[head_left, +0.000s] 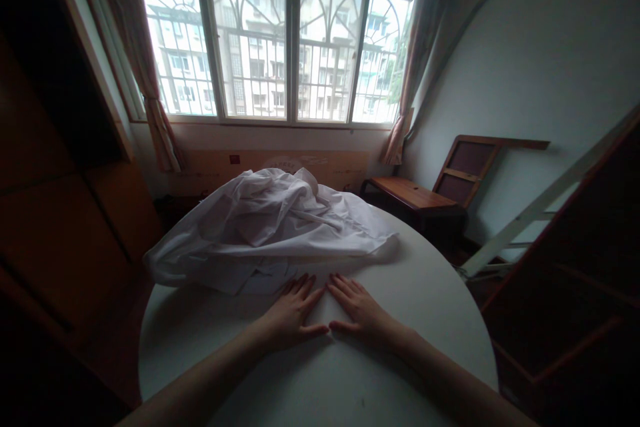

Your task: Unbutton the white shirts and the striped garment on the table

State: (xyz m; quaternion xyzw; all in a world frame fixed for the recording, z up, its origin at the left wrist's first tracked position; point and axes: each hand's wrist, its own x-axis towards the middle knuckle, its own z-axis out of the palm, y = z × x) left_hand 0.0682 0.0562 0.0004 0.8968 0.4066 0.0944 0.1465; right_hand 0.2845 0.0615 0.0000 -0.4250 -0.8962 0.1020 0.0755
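On the far left stands a dark wooden wardrobe (pixel 60 167), with a gathered curtain (pixel 150 87) hanging beside it at the edge of the barred window (pixel 280 47). Below the window, the round white desk (pixel 430 293) fills the middle of the view.

A crumpled white garment (pixel 270 220) lies heaped on the far half of the desk, spilling toward its left rim. It is bunched and creased, with folds piled on one another and nothing laid out flat; a flat part of it, perhaps a pocket or hem, reaches toward the person.

The left hand (pixel 290 313) lies palm down on the desk, its grip apart and closed on nothing, fingers spread, the fingertips touching or just short of the near edge of the cloth; which of the two cannot be told. Just beside it, the right hand (pixel 363 310) lies flat the same way, open and holding nothing, its fingertips near the garment but on bare desk. The two thumbs point toward each other and nearly meet.

Judging from this, the handling of the garment looks to be at its very start: it is not spread, smoothed or folded, and all of that is left.

To the right, a wooden bench (pixel 415 197) stands against the wall, and a pale ladder (pixel 545 203) leans near a dark shelf.
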